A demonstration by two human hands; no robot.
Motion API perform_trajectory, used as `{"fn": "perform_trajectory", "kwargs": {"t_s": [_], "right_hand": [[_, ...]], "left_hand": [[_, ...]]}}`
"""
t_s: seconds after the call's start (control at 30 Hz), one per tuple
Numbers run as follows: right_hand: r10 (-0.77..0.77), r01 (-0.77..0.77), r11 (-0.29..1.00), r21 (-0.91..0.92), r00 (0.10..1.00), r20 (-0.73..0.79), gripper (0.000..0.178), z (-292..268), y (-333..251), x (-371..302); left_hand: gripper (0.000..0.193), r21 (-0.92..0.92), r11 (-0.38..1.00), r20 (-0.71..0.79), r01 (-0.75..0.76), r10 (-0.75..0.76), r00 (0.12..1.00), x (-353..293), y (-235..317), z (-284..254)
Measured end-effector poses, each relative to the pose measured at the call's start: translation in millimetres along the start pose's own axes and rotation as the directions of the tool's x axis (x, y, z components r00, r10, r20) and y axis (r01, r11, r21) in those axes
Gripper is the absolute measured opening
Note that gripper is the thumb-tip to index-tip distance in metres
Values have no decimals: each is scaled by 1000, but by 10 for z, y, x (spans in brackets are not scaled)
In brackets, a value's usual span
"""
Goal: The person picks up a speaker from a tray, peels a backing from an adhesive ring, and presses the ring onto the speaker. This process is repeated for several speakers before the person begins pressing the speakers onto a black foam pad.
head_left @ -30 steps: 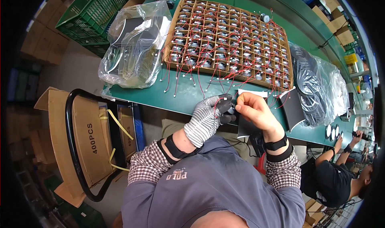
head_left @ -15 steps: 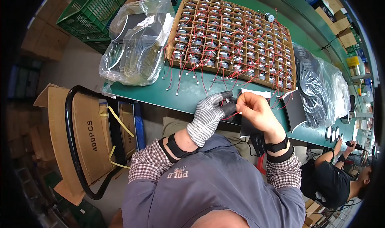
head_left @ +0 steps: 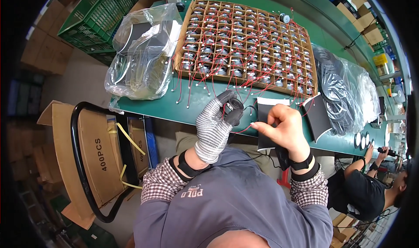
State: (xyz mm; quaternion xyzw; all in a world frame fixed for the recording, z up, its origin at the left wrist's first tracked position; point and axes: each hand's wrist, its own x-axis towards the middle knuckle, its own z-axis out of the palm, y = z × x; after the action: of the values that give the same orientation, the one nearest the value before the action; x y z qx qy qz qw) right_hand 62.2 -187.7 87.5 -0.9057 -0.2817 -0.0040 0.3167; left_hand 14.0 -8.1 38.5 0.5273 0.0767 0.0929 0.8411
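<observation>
My left hand (head_left: 213,128), in a striped glove with black fingertips, is closed around a small round black speaker (head_left: 236,104) just above the near table edge. From it a thin red wire (head_left: 245,129) runs toward my right hand (head_left: 286,128). My bare right hand pinches the wire's end between thumb and forefinger, at a small white connector. Beyond both hands, a divided cardboard box (head_left: 183,35) holds many similar round speakers, their red wires trailing over its front. A black sheet (head_left: 265,139) lies at the table edge, partly behind my right hand.
A clear plastic bag (head_left: 144,73) lies left of the box; another bag with black rings (head_left: 338,91) lies right. A curved black sheet (head_left: 317,118) sits near that. One loose speaker (head_left: 284,18) rests on the box's far edge. A chair (head_left: 78,152) stands left; a co-worker (head_left: 358,195) sits right.
My left hand has shifted left and turned, bringing the round speaker into view. My right hand has drawn apart to the right, with the red wire stretched between them.
</observation>
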Motion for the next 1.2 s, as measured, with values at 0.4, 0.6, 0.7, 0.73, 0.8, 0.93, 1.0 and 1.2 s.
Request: {"fn": "perform_trajectory", "kwargs": {"t_s": [0.4,0.6,0.7,0.73,0.8,0.93,1.0,1.2], "right_hand": [[237,-224,931,288,971,-13,15,-31,31,-53],[234,-305,829,469,950,205,12,-243,42,-113],[248,-343,817,463,935,256,12,-249,84,-52],[255,-344,828,443,934,248,12,-235,116,-24],[271,-346,848,401,934,233,12,-202,182,29],[305,-367,839,402,929,210,12,-136,244,137],[295,-352,844,405,935,199,12,-98,236,203],[237,-285,861,422,958,164,14,27,191,388]], "left_hand": [[40,-203,975,-55,89,-102,993,73,79,-100],[37,-392,905,87,166,-143,986,143,-27,-220],[36,-481,829,169,285,-231,958,137,20,-216],[35,-477,818,193,323,-261,946,120,59,-186],[33,-465,791,241,399,-321,916,85,112,-139],[35,-472,773,294,423,-314,903,56,83,-120],[36,-464,763,315,450,-333,889,46,86,-132],[40,-391,750,381,534,-396,835,17,153,-104]]}}
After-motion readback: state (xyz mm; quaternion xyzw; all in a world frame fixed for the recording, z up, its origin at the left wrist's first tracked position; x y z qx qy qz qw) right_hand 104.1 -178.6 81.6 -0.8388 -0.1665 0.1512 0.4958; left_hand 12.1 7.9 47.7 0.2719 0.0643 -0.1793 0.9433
